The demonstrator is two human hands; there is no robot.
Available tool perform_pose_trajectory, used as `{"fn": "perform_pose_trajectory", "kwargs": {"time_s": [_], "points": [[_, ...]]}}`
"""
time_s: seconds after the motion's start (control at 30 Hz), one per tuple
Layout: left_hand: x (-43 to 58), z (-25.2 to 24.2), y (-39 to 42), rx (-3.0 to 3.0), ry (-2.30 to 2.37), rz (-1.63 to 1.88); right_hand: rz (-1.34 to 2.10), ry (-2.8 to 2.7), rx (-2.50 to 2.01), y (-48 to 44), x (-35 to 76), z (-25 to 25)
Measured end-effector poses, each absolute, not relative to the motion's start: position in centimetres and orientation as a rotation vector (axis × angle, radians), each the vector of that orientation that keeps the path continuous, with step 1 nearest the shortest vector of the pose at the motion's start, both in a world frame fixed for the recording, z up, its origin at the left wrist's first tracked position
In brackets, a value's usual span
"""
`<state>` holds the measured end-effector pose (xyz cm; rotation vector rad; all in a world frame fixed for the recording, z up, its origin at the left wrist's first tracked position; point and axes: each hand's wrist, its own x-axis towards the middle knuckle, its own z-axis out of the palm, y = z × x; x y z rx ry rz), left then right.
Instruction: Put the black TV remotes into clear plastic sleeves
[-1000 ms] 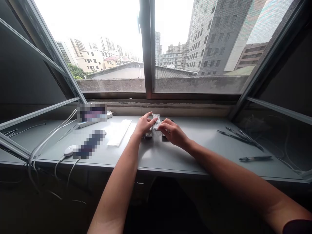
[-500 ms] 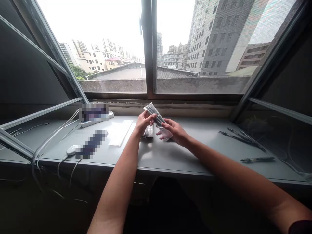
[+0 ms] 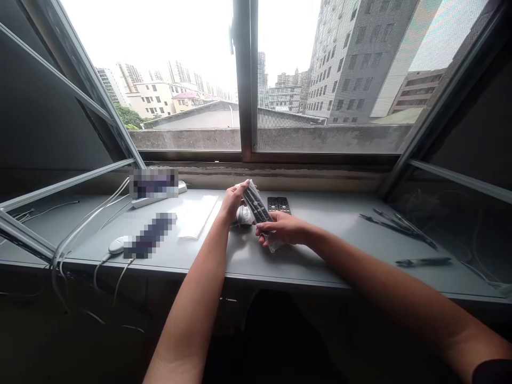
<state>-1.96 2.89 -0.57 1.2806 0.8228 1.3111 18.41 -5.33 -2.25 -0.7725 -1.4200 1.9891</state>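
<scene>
A dark remote control (image 3: 256,205) in a clear plastic sleeve is held slanted above the grey window ledge (image 3: 320,240). My left hand (image 3: 232,201) is closed on its far upper end. My right hand (image 3: 281,230) is closed on its near lower end, where the loose plastic bunches under my fingers. Two more dark remotes (image 3: 279,205) lie side by side on the ledge just behind my right hand. A pale wrapped object (image 3: 242,215) lies on the ledge under the held remote.
A white sheet (image 3: 196,216), a blurred dark item (image 3: 150,234), a white mouse (image 3: 116,245) with cables and a white power strip (image 3: 154,200) lie to the left. Thin dark rods (image 3: 396,223) and a pen (image 3: 420,261) lie to the right. The window frame rises behind.
The wrapped remote was lifted off the ledge and drawn toward me. My right hand slid down to its near end, uncovering the two remotes behind it.
</scene>
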Motion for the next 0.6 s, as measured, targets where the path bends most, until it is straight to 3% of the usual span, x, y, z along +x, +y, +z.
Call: {"fn": "perform_pose_trajectory", "kwargs": {"time_s": [0.6], "points": [[-1.87, -0.24, 2.54, 1.269, 0.761, 1.240, 1.903, -1.302, -0.856, -6.13, 17.75, -1.58]]}}
